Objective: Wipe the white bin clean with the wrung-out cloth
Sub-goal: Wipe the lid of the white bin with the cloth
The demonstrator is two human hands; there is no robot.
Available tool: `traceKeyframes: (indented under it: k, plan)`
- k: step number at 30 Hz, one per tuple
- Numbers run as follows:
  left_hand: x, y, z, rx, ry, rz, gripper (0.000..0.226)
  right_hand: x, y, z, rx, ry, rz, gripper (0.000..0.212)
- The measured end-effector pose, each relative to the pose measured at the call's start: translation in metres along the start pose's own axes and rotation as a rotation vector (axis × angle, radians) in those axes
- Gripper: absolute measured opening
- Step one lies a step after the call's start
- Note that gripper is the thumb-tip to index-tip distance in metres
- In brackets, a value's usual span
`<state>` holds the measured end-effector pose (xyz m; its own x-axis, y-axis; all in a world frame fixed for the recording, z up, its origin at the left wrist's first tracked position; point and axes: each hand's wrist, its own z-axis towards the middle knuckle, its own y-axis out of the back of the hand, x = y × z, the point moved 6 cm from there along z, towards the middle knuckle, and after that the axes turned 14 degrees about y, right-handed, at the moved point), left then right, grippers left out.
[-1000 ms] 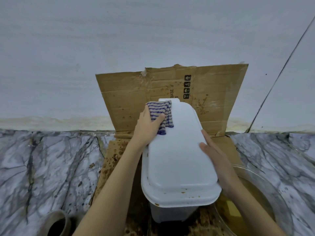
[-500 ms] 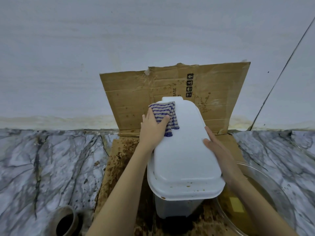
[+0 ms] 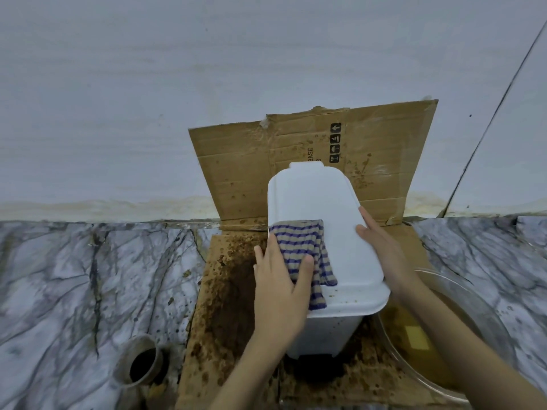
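White bin (image 3: 340, 220) — left hand (image 3: 281, 288) presses striped cloth (image 3: 299, 244) flat, right hand (image 3: 381, 247) open-palmed — cardboard (image 3: 236, 161) reads "BASE"

cloth (image 3: 299, 247) on bin (image 3: 319, 202), bowl (image 3: 485, 318) rt

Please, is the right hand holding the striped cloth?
No; the left hand presses the cloth, while the right hand rests on the bin.

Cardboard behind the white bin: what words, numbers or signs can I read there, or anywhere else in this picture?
"BASE", printed sideways on the cardboard.
A second line beside it, hidden by the white bin but for "S".
"4" in a column of black handling signs, an up arrow on top; others too small.
No text elsewhere.
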<state>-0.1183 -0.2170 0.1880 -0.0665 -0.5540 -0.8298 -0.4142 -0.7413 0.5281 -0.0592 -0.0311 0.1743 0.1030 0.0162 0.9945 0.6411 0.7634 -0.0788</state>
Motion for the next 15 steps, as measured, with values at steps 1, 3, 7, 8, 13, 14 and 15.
traceKeyframes:
  k: [1,3,7,8,13,14,15]
  plan:
    - [0.001,-0.001,-0.007,-0.024,-0.001,0.001,0.082,0.001,0.000,0.000,-0.004,0.001,-0.017,0.044]
    - [0.000,-0.001,-0.004,-0.066,-0.007,-0.009,0.076,0.003,0.000,-0.001,-0.005,0.003,-0.032,0.044]
    - [-0.005,0.001,0.021,-0.096,0.021,0.019,0.065,0.003,0.000,0.000,0.011,-0.005,-0.020,0.046]
    - [-0.005,0.000,0.022,-0.106,0.026,0.030,0.064,0.003,0.000,0.001,0.012,-0.003,-0.024,0.046]
    - [0.002,-0.005,-0.011,-0.217,-0.047,0.010,0.077,0.002,0.001,0.001,0.007,0.010,-0.008,0.046]
    - [0.002,-0.008,-0.016,-0.251,-0.081,0.036,0.082,0.002,0.001,0.000,0.009,0.014,-0.007,0.046]
    - [0.002,-0.011,-0.020,-0.283,-0.116,0.079,0.086,0.002,0.000,0.000,0.014,0.018,-0.007,0.046]
